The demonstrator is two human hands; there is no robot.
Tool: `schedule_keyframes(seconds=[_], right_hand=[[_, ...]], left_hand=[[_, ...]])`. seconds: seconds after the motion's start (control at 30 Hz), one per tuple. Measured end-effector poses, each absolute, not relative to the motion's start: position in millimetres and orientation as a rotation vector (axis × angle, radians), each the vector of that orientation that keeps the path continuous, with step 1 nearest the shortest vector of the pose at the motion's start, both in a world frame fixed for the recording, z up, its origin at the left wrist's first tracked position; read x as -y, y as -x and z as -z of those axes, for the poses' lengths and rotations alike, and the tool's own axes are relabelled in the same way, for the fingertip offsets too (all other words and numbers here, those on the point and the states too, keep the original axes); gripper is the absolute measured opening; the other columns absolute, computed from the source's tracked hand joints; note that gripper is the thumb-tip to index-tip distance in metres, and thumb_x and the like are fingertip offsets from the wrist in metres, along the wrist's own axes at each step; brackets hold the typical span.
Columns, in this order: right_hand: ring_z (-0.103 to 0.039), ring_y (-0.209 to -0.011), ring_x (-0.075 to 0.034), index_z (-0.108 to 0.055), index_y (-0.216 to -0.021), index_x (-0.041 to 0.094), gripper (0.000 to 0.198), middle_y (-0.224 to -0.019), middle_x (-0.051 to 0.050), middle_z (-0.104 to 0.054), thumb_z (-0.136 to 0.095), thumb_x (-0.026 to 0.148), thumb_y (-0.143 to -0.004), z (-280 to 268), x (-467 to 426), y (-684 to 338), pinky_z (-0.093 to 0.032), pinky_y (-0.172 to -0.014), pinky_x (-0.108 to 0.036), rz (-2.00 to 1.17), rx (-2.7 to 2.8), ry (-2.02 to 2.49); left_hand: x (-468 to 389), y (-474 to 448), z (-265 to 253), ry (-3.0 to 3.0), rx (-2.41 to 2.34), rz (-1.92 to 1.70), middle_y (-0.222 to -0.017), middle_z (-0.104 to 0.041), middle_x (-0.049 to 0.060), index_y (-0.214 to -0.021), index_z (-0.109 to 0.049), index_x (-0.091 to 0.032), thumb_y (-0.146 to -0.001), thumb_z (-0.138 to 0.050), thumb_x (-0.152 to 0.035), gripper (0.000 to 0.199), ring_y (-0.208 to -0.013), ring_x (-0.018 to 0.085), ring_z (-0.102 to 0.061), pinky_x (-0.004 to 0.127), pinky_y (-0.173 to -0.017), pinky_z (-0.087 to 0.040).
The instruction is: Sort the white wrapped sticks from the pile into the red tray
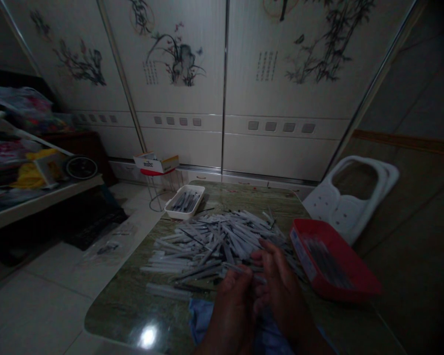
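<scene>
Close together over the table's near side, both of my hands are at the front edge of a pile of pens (pixel 222 236). My left hand (pixel 235 301) is closed, with a thin translucent pen (pixel 234 267) between thumb and fingers. Bent inward, the fingers of my right hand (pixel 279 283) close around the pen's other end, partly hidden and blurred. The piled pens are pale or clear, some with dark parts, and lie in many directions. Below my hands a blue cloth (pixel 201 318) shows.
A red bin (pixel 299 246) holding pens stands on the table's right side. At the far left corner sits a white tray (pixel 185 215) of pens. Beyond are a red stool with an open box (pixel 156 163), a white plastic chair (pixel 333 202) and sliding cabinet doors (pixel 177 98).
</scene>
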State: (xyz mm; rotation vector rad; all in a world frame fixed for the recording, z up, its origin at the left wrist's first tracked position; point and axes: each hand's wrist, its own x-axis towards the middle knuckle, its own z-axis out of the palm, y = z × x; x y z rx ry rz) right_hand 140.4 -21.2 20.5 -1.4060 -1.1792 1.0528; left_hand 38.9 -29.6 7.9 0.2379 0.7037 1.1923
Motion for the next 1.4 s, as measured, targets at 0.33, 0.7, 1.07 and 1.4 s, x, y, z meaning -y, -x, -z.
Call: schedule_keyframes(seconds=[0.33,0.7,1.07,1.4], right_hand=[[-0.063,-0.084,-0.021,-0.061,-0.115,0.024,0.045,-0.1,-0.006,-0.069,-0.035,0.058,-0.1,-21,12,-162,-0.051,-0.072,-0.033,-0.938,1.331,1.486],[-0.063,-0.083,-0.018,-0.064,-0.09,0.023,0.015,-0.089,-0.002,-0.067,-0.049,0.018,-0.092,6,6,-167,-0.04,-0.072,-0.028,-0.624,2.085,1.621],[-0.065,-0.087,-0.019,-0.067,-0.09,0.021,0.019,-0.091,-0.005,-0.071,-0.05,0.012,-0.089,5,10,-147,-0.039,-0.075,-0.027,-0.574,2.14,1.784],[-0.062,-0.073,-0.017,-0.063,-0.089,0.021,0.012,-0.078,0.001,-0.065,-0.052,0.026,-0.092,-23,14,-158,-0.043,-0.063,-0.026,-0.849,1.77,1.502]], left_hand=[[4,-2,-19,-0.211,-0.851,-1.348,-0.087,-0.073,0.01,-0.089,-0.061,-0.015,-0.09,-0.063,-0.014,0.003,-0.073,0.016,-0.073,0.026,-0.069,-0.061],[-21,37,-22,-0.107,-0.89,-1.503,-0.077,-0.072,0.009,-0.083,-0.059,-0.013,-0.094,-0.055,-0.008,0.012,-0.07,0.015,-0.073,0.023,-0.067,-0.062],[-18,31,-19,-0.126,-0.903,-1.468,-0.084,-0.073,0.012,-0.088,-0.061,-0.011,-0.094,-0.056,-0.009,0.008,-0.071,0.015,-0.073,0.025,-0.068,-0.062],[-10,17,-13,-0.207,-0.922,-1.39,-0.082,-0.073,0.011,-0.086,-0.061,-0.013,-0.092,-0.06,-0.013,0.006,-0.072,0.016,-0.073,0.027,-0.068,-0.062]])
